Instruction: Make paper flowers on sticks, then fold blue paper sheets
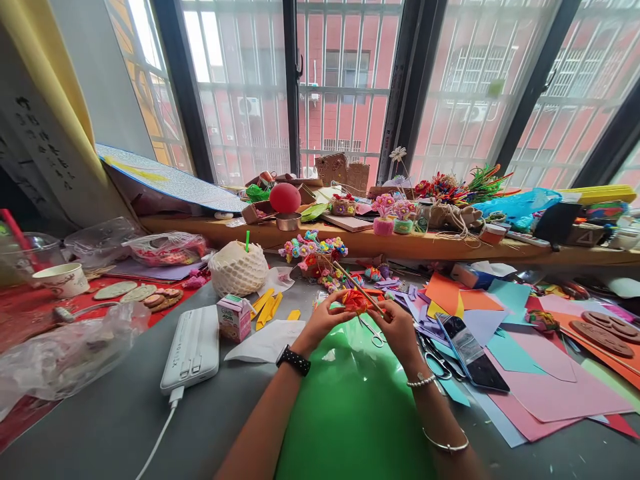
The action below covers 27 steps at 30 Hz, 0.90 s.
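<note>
A small, shiny red-orange piece (356, 301) of crumpled film or paper is pinched in the fingertips of my left hand (323, 323). My right hand (400, 333) grips the lower end of a thin wooden stick (353, 280), which slants up to the left across the red piece. Both hands are close together above a glossy green sheet (365, 420). Small scissors (377, 339) lie just below the fingers, partly covered by my right hand. The exact make of the red piece is too small to tell.
At left are a white power bank (191, 348) with a cable, a pink drink carton (235, 319) and a netted coconut (239, 268). A phone (473, 353), black-handled scissors (437, 365) and coloured paper (550, 393) spread at right. Crafts crowd the wooden sill (320, 239).
</note>
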Available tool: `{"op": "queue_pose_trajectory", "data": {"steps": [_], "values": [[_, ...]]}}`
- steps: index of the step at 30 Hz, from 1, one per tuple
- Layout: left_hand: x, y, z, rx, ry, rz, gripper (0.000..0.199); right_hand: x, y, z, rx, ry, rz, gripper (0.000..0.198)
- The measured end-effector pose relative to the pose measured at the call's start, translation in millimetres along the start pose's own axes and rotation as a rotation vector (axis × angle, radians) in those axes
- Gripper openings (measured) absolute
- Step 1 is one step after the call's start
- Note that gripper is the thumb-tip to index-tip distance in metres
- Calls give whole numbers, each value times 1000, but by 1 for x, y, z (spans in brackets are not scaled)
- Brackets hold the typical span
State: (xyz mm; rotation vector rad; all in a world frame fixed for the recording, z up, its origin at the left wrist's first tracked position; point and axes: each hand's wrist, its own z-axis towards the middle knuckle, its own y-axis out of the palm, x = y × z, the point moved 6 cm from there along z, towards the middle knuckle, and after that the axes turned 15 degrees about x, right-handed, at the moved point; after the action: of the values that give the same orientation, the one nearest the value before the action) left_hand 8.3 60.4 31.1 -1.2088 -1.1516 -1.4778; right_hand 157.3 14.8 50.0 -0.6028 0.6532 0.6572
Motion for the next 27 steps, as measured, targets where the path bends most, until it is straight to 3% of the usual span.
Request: {"op": "queue_pose_trajectory", "data": {"steps": [5,11,17,24,27], "values": [[1,6,-2,-3,65,13,63,-6,6,-6,-32,-15,-13,19],[2,-1,0,167,211,172,63,-17,9,-11,-19,-79,7,10],[0,-1,3,109,147,106,58,-11,14,-12,-76,9,44,13],[-2,-18,10,183,265,391,49,-4,9,-5,-43,38,-11,27],[-4,-18,11,159,278,435,55,-18,3,-3,-36,-57,82,33]]}}
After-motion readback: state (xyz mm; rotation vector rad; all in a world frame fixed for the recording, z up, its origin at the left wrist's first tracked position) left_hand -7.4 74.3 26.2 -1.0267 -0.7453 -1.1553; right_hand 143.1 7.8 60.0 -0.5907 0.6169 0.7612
